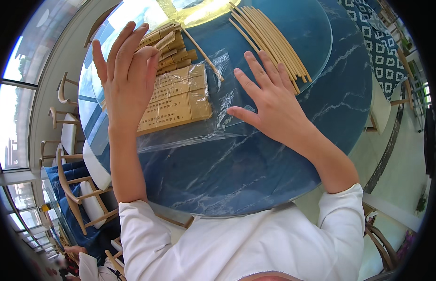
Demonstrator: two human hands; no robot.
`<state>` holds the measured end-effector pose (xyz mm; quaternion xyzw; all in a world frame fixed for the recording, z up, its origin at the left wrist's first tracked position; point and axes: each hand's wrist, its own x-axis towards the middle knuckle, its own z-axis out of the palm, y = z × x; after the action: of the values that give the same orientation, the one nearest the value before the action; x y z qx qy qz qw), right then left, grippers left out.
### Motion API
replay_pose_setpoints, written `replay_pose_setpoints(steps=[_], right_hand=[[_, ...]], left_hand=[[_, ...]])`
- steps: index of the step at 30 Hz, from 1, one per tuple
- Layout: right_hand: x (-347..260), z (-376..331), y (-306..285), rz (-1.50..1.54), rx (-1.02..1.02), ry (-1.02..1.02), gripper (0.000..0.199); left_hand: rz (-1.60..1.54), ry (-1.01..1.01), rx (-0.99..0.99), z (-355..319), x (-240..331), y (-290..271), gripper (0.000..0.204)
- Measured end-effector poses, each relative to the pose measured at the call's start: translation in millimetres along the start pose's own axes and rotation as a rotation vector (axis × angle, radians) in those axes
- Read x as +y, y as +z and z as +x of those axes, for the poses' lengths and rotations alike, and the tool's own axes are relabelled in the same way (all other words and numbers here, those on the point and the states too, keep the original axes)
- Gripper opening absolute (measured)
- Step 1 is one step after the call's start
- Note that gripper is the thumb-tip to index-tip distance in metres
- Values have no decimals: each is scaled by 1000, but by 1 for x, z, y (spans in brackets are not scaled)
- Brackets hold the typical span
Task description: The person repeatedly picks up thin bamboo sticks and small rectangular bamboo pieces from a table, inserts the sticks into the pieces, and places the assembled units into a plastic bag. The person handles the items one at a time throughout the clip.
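My left hand (126, 70) is over the left of the table, thumb and forefinger pinched together, the other fingers raised. The pinch meets the end of a tan paper sleeve (165, 40) at the pile of loose printed sleeves (173, 58). Nearer me, a flat stack of the same sleeves (173, 105) lies in a clear plastic bag (222, 124). My right hand (274, 100) is palm down with fingers spread, holding nothing. Its fingertips are close to a row of pale wooden chopsticks (269, 42). One separate chopstick (204, 55) slants between the sleeves and the bag.
The round table (218, 187) has a dark blue marbled top with a raised glass turntable (316, 28). A yellow piece (204, 14) shines at the far edge. Wooden chairs (91, 201) stand to the left, and patterned cloth (377, 51) hangs at the right. Another person's sleeve (89, 267) shows lower left.
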<state>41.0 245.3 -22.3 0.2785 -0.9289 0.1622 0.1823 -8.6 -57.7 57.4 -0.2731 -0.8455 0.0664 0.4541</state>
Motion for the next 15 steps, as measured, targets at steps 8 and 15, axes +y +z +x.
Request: replay_pose_setpoints(steps=[8, 15], right_hand=[[1, -1, 4, -5, -35, -15, 77], [0, -1, 5, -9, -3, -50, 57]], left_hand=[[-6, -9, -115, -20, -32, 39, 8], [-29, -54, -265, -40, -29, 64, 5]])
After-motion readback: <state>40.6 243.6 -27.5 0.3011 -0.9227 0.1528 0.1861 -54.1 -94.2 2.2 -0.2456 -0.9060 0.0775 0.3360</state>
